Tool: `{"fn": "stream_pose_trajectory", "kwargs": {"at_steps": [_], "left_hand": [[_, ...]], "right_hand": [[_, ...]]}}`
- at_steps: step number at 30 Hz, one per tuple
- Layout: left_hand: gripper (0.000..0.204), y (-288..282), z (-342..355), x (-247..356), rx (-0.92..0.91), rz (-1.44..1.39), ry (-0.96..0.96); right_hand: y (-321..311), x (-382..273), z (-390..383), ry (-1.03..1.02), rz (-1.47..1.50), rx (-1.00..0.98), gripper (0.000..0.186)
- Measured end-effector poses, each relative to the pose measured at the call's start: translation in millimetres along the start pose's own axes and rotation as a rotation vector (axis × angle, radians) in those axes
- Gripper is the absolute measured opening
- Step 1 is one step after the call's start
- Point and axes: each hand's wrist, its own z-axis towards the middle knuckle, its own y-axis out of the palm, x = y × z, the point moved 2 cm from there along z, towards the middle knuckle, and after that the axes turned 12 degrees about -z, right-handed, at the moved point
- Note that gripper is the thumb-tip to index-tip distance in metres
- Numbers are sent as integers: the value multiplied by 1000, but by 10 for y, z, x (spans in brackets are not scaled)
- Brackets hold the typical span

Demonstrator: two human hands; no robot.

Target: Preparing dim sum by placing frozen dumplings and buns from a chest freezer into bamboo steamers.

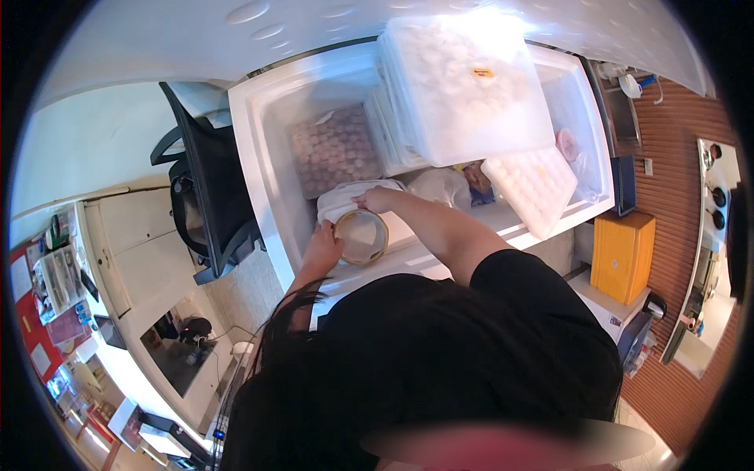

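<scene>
Left hand (pixel 322 248), fingertips partly hidden, is closed on left rim of bowl (pixel 363 238). Right hand (pixel 382 200) is half curled at far rim; grip can't be told. Bowl is held over freezer's near wall (pixel 424 251); contents can't be made out. White bundle (pixel 334 206) is partly covered.

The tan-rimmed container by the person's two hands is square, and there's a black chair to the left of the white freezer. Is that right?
Not quite. The head view shows that the tan-rimmed container by the left hand and the right hand is round, not square. The black chair is indeed to the left of the white freezer.
</scene>
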Motion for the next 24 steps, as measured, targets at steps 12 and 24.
{"fn": "stream_pose_trajectory", "kwargs": {"at_steps": [12, 24], "left_hand": [[65, -48, 258, 249, 46, 180, 31], [64, -300, 314, 2677, 106, -529, 439]], "right_hand": [[81, 148, -1373, 239, 683, 952, 15], [-1421, 1824, -4058, 822, 411, 1457, 28]]}}
